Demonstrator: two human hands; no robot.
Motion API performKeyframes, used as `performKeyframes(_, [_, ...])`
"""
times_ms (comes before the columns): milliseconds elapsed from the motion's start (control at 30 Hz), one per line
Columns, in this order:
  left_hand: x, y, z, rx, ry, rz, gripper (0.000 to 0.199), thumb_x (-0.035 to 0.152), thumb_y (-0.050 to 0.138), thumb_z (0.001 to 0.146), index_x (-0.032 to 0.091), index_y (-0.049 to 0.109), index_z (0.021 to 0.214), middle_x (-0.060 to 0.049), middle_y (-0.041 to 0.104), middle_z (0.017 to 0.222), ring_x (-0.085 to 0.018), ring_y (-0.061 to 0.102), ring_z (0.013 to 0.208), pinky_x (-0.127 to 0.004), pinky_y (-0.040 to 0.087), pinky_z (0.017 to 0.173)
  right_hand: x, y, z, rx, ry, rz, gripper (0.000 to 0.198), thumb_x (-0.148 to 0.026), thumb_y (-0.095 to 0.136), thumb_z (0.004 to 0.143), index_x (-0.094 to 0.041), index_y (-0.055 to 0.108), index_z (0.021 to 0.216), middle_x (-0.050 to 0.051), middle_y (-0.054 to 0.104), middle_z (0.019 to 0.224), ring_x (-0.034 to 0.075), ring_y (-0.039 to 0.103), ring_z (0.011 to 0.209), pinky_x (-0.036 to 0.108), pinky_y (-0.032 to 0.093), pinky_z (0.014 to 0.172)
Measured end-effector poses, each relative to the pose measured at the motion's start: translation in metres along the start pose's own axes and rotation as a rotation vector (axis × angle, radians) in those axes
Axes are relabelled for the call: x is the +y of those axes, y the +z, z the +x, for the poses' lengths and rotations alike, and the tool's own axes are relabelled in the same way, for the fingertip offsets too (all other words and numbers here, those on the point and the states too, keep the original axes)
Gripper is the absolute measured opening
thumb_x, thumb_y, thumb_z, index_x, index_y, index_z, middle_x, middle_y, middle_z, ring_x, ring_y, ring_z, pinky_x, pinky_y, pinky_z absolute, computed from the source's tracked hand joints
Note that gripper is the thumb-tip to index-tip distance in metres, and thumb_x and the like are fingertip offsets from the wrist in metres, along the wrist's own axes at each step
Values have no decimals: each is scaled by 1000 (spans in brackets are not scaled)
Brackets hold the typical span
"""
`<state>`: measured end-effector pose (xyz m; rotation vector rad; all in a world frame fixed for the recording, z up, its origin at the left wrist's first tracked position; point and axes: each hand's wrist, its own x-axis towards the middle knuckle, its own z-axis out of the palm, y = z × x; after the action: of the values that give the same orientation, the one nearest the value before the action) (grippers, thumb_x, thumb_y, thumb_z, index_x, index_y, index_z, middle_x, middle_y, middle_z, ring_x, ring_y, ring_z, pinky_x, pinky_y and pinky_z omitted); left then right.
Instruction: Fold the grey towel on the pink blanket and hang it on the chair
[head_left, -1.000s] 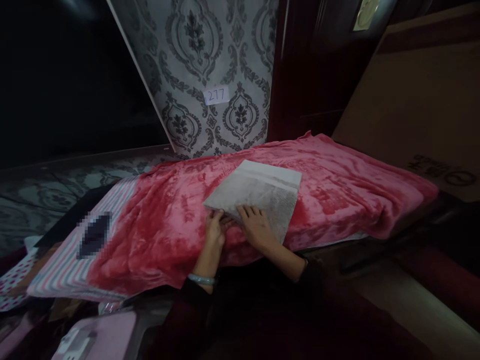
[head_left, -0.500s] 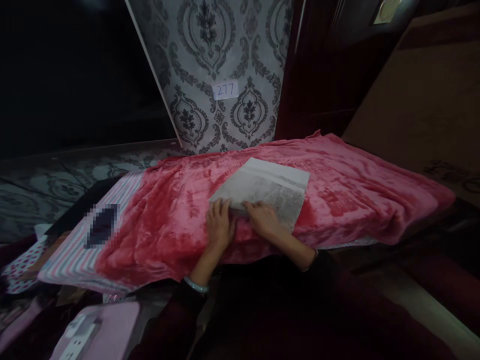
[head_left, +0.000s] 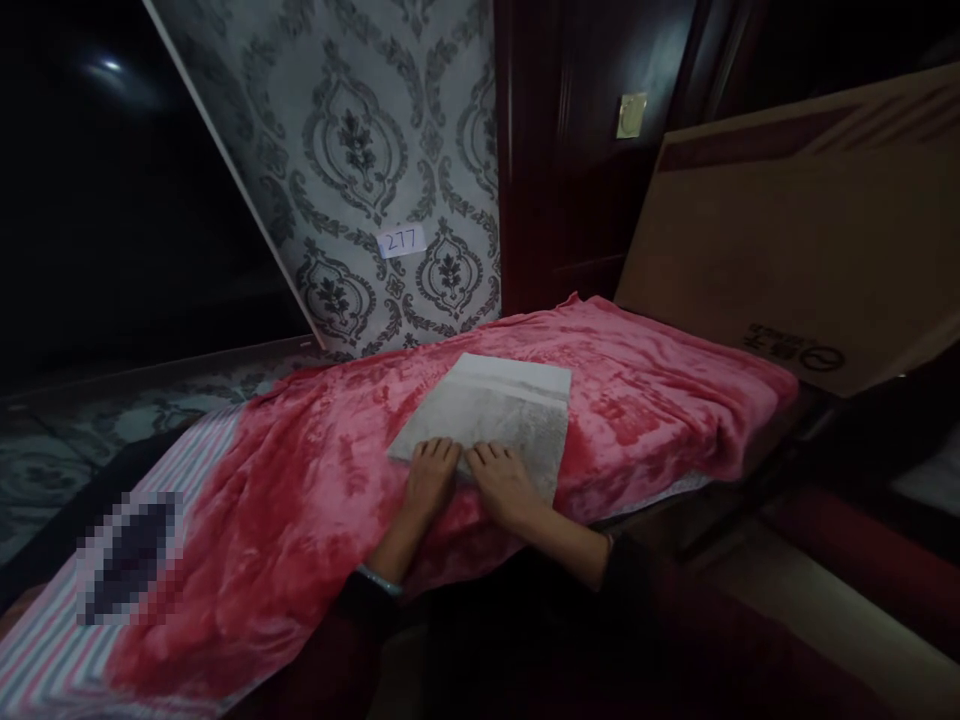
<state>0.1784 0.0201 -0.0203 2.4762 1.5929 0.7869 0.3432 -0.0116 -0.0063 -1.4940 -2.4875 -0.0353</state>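
A grey-white sheet [head_left: 495, 410], patterned and with a paler band along its far side, lies on a red plush blanket [head_left: 315, 500]. It looks like stiff paper or wallpaper; its exact kind I cannot tell. My left hand [head_left: 433, 480] grips the near edge, fingers bent over it and the thumb turned inward. Close beside it, my right hand [head_left: 499, 485] grips the same edge with curled fingers. The edge under both hands seems bent over, though the fingers cover most of it. To the right of my right hand, one corner of the sheet hangs toward the blanket's front.
Striped cloth [head_left: 60, 640] shows at the blanket's left end, with a dark pixelated patch on it. A large dark screen [head_left: 135, 200] stands behind at left. Patterned wallpaper bears a label [head_left: 402, 240] reading 277. A big cardboard box [head_left: 795, 240] leans at right.
My view has swung to the right, so the scene sits further left and more of the box shows. Along the near edge, my hands have come closer together, both still on the sheet.
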Motion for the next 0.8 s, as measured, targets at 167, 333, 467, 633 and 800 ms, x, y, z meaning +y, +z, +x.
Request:
performKeyframes(167, [4,-4,-32,480,-296,-386,39,18,74,72,26,65,109,-15,60,136,-37,46,137,-56,30,119,10,-23,12,-48,-14,84,32,-7,45,94,-15,65,118,14,68,115,29,56,115,39,45,91])
performKeyframes(333, [9,2,-52,393,-907,-1478,28,29,77,74,23,58,95,-15,71,106,-31,70,107,-48,56,95,20,-35,23,-26,-14,152,38,-2,45,88,-16,67,116,13,70,112,26,57,114,35,44,91])
performKeyframes(467, [22,2,-20,188,-917,-1714,32,40,77,76,25,60,98,-13,73,106,-31,72,103,-49,60,91,20,-44,24,5,-13,166,38,-2,44,89,-16,66,117,12,71,112,26,57,116,35,45,91])
performKeyframes(633, [33,2,31,379,-852,-1647,15,34,69,79,29,63,93,-6,74,99,-27,71,102,-42,62,87,11,-52,21,31,-56,93,34,-7,45,94,-15,66,120,13,71,111,28,57,117,38,48,94])
performKeyframes(800, [19,-7,20,488,-745,-1486,28,9,67,70,27,62,92,1,73,88,-21,71,88,-31,60,80,2,-44,11,69,-154,179,31,-14,52,95,-17,66,123,12,70,116,28,58,118,40,50,96])
